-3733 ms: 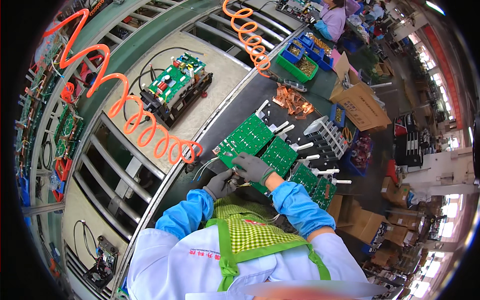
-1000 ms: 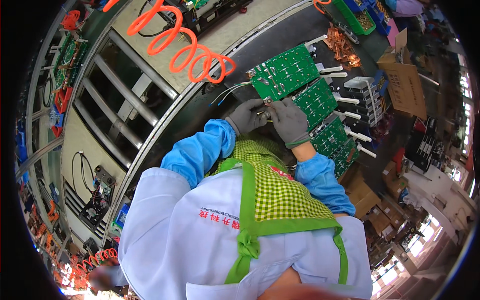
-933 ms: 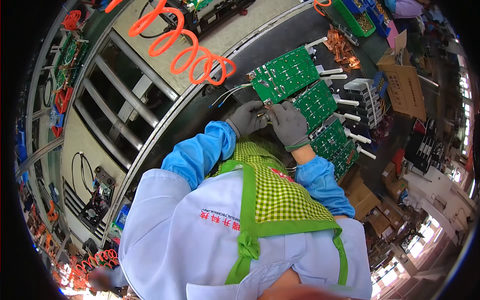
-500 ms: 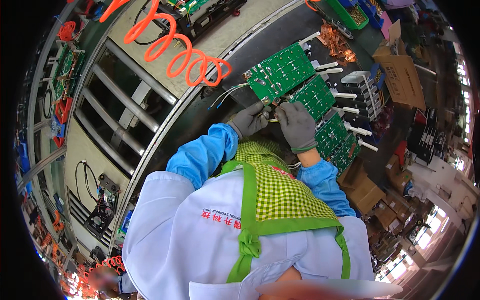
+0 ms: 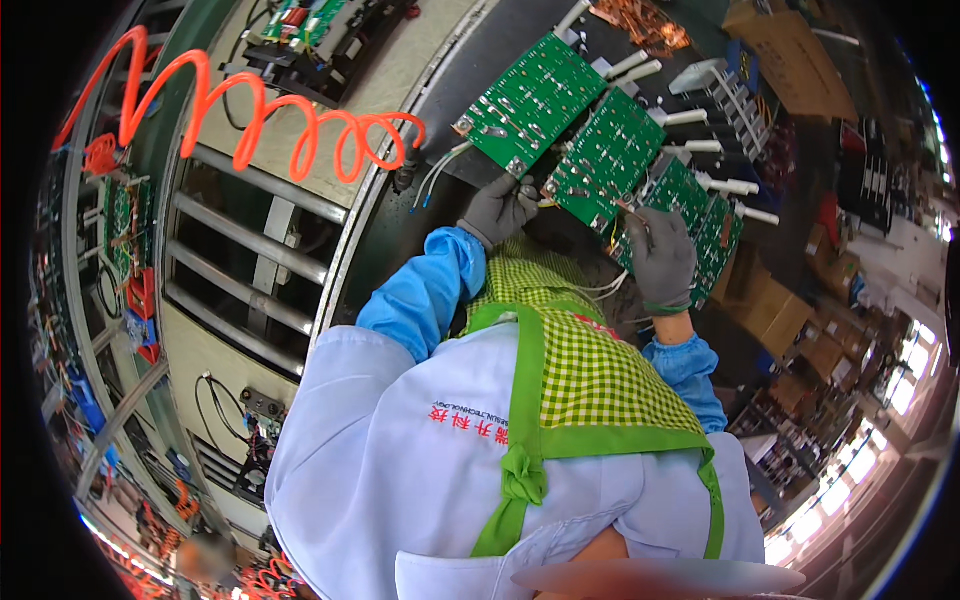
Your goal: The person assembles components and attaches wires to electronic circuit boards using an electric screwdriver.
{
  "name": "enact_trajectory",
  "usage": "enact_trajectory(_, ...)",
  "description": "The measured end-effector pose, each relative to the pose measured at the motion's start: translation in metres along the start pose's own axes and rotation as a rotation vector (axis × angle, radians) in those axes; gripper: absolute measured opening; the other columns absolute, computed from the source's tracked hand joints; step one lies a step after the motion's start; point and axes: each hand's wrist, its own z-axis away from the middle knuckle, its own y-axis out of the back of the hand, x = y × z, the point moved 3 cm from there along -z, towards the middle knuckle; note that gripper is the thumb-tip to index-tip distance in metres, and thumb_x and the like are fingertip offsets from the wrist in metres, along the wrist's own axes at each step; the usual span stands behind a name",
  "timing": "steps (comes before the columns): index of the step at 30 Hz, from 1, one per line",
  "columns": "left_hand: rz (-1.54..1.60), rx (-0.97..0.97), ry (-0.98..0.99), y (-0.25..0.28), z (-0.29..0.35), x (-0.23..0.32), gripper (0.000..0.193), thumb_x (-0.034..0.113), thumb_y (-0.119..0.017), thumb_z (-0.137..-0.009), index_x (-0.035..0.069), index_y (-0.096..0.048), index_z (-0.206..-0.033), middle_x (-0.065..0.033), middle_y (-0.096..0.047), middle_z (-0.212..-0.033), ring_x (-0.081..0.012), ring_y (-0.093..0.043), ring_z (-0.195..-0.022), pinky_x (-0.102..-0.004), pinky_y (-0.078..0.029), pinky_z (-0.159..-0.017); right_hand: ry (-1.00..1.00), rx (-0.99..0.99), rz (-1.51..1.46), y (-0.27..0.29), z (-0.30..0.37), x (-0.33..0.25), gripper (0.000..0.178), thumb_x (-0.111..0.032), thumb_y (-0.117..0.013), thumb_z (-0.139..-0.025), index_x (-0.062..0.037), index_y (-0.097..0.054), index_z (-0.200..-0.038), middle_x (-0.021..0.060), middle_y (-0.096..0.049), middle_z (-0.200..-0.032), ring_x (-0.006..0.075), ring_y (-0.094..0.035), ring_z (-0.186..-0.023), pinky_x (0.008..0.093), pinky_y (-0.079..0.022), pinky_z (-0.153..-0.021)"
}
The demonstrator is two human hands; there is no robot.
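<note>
Several green circuit boards lie in a slanting row on the dark bench: the farthest board (image 5: 535,105), a second board (image 5: 605,158), and more to the right. My left hand (image 5: 492,212), in a grey glove, is closed at the near corner of the farthest board; whatever its fingertips hold is hidden. My right hand (image 5: 660,258), also gloved, reaches over the near end of a third board (image 5: 678,193). Its fingers are pinched together by a small copper-coloured bit, too small to name. White wires (image 5: 608,288) hang below the boards, and pale wires (image 5: 440,172) stick out left of the farthest one.
White posts (image 5: 628,65) stick out past the boards' far ends. Beyond them are a heap of copper pieces (image 5: 645,25), a finned metal part (image 5: 722,95) and a cardboard box (image 5: 790,60). An orange coiled hose (image 5: 260,115) hangs over the roller conveyor (image 5: 245,235) at left.
My right hand has moved right, away from my left hand, from the gap by the first two boards to the third board. My left hand stays by the farthest board's corner. The view has shifted.
</note>
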Motion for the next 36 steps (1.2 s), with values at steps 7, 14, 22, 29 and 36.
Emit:
enact_trajectory(7, -0.553, 0.079, 0.193, -0.015, 0.053, -0.023, 0.026, 0.017, -0.051, -0.092, 0.001, -0.047, -0.111, -0.0062, -0.051, -0.087, -0.0104, -0.051, -0.077, -0.0192, -0.045, -0.060, -0.131, 0.039, 0.029, 0.013, 0.035, 0.035, 0.011, -0.021, -0.064, -0.083, -0.0109, -0.062, -0.088, 0.0091, -0.055, -0.077, 0.0291, -0.056, -0.062, 0.0390, -0.043, -0.052)
enact_trajectory(14, -0.853, 0.303, 0.420, 0.005, 0.017, -0.105, 0.025, 0.018, -0.050, -0.093, 0.003, -0.049, -0.113, -0.0025, -0.052, -0.086, -0.0080, -0.051, -0.071, -0.0143, -0.042, -0.052, -0.174, 0.007, 0.012, 0.015, 0.057, 0.056, 0.013, -0.022, -0.063, -0.083, -0.0105, -0.062, -0.088, 0.0093, -0.054, -0.076, 0.0289, -0.055, -0.062, 0.0390, -0.042, -0.052)
enact_trajectory(22, -0.987, 0.414, 0.333, 0.023, -0.015, -0.128, 0.022, 0.024, -0.050, -0.093, 0.003, -0.054, -0.100, -0.0033, -0.055, -0.083, -0.0073, -0.051, -0.066, -0.0149, -0.038, -0.045, -0.122, -0.016, -0.053, 0.027, 0.075, 0.075, 0.012, -0.021, -0.064, -0.082, -0.0105, -0.062, -0.088, 0.0097, -0.055, -0.077, 0.0293, -0.056, -0.064, 0.0384, -0.044, -0.054)
enact_trajectory(29, -1.363, 0.329, 0.450, 0.014, -0.025, -0.124, 0.026, 0.024, -0.050, -0.094, 0.000, -0.056, -0.102, -0.0063, -0.060, -0.083, -0.0083, -0.054, -0.066, -0.0181, -0.038, -0.047, -0.035, -0.078, -0.115, 0.025, 0.089, 0.076, 0.010, -0.018, -0.064, -0.080, -0.0109, -0.062, -0.087, 0.0092, -0.054, -0.075, 0.0293, -0.056, -0.064, 0.0392, -0.044, -0.053)
enact_trajectory(36, -1.135, 0.321, 0.479, -0.006, -0.024, -0.126, 0.032, 0.028, -0.050, -0.092, -0.001, -0.062, -0.097, -0.0082, -0.063, -0.080, -0.0077, -0.054, -0.060, -0.0186, -0.043, -0.048, 0.068, -0.094, -0.186, 0.006, 0.099, 0.072, 0.010, -0.020, -0.065, -0.080, -0.0121, -0.062, -0.086, 0.0087, -0.053, -0.074, 0.0281, -0.055, -0.062, 0.0386, -0.044, -0.052)
